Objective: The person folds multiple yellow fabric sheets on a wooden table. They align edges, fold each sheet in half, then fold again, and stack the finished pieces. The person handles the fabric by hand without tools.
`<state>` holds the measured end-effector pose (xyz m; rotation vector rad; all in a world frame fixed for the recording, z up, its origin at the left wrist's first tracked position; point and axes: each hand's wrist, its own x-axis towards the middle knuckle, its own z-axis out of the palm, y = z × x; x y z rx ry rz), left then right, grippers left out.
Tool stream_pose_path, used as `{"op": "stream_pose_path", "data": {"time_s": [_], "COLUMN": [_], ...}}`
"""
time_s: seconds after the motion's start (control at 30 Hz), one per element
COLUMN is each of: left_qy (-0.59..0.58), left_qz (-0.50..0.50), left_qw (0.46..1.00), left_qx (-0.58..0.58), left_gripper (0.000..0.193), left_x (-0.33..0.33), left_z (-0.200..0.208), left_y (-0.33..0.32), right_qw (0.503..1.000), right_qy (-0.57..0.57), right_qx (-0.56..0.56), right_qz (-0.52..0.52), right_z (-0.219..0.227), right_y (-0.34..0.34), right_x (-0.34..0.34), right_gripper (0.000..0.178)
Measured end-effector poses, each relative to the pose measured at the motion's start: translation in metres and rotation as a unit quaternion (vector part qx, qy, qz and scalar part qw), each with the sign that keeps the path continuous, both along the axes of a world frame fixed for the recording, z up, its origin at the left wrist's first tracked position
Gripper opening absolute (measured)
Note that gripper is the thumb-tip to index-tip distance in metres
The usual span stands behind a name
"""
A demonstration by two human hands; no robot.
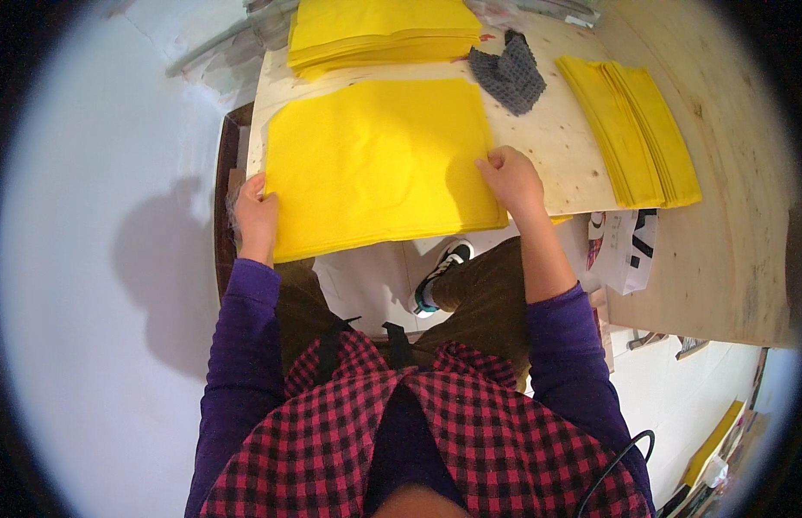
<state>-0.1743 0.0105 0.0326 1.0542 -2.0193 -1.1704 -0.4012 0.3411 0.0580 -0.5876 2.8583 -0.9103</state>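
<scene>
A wide yellow fabric sheet (379,160) lies in front of me, its near edge hanging past the front of the wooden table. My left hand (257,217) is closed on its left edge near the front corner, thumb on top. At the opposite side my right hand (515,180) pinches the right edge, fingers curled. Whether the sheet is one layer or several cannot be made out. Just beyond it sits a stack of yellow fabric (384,39). A dark grey textured cloth (509,73) lies crumpled beyond my right hand.
Folded yellow fabric pieces (630,134) lie in a row at the right of the pale wooden table (556,151). A wooden panel (720,190) stands along the right side. Below the table's edge is a white bag (630,250). A white wall (99,242) rises at left.
</scene>
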Motion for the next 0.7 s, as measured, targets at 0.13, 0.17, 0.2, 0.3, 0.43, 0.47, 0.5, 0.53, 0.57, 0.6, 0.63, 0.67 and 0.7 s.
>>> {"op": "stream_pose_path", "data": {"time_s": [0.13,0.17,0.2,0.3,0.43,0.47,0.5,0.53,0.57,0.6,0.63,0.67,0.7], "left_qy": [-0.005,-0.001,0.001,-0.008,-0.012,-0.006,0.011,-0.006,-0.01,-0.012,-0.022,-0.029,-0.031], "left_qz": [-0.016,-0.016,-0.009,-0.007,-0.011,-0.011,-0.015,-0.015,-0.018,-0.014,-0.021,-0.022,-0.02], "left_qw": [1.0,1.0,1.0,1.0,1.0,1.0,1.0,1.0,1.0,1.0,1.0,0.999,0.999], "left_qx": [-0.02,-0.016,0.012,-0.003,-0.008,-0.002,0.017,0.0,-0.004,0.015,-0.008,-0.007,0.009], "left_gripper": [0.041,0.042,0.042,0.042,0.041,0.042,0.042,0.042,0.042,0.042,0.042,0.043,0.043], "left_x": [0.0,0.0,-0.001,0.0,0.001,0.001,0.001,0.001,0.001,0.001,0.001,0.001,0.001], "left_z": [0.001,0.001,0.001,-0.001,-0.003,-0.004,-0.005,-0.005,-0.005,-0.005,-0.005,-0.004,-0.003], "left_y": [0.0,-0.001,-0.001,-0.002,-0.003,-0.004,-0.004,-0.005,-0.006,-0.006,-0.007,-0.006,-0.006], "right_qw": [1.0,0.999,0.999,0.998,0.998,0.997,0.996,0.995,0.993,0.99,0.988,0.984,0.98], "right_qy": [0.003,-0.014,-0.03,-0.047,-0.039,-0.039,-0.04,-0.04,-0.034,-0.029,-0.029,-0.04,-0.057], "right_qx": [0.025,0.031,0.037,0.027,-0.041,-0.057,-0.073,-0.09,-0.111,-0.132,-0.152,-0.17,-0.187], "right_qz": [-0.002,0.003,0.008,0.029,0.029,0.03,0.031,0.031,0.029,0.026,0.022,0.024,0.023], "right_z": [0.006,0.007,0.009,0.011,0.009,0.008,0.006,0.004,0.002,0.0,-0.002,-0.003,-0.004], "right_y": [-0.009,-0.011,-0.012,-0.014,-0.02,-0.021,-0.022,-0.022,-0.023,-0.025,-0.026,-0.027,-0.028], "right_x": [-0.006,-0.009,-0.012,-0.014,-0.011,-0.011,-0.01,-0.011,-0.011,-0.01,-0.009,-0.009,-0.009], "right_gripper": [0.038,0.038,0.038,0.038,0.037,0.037,0.038,0.038,0.038,0.037,0.037,0.038,0.038]}}
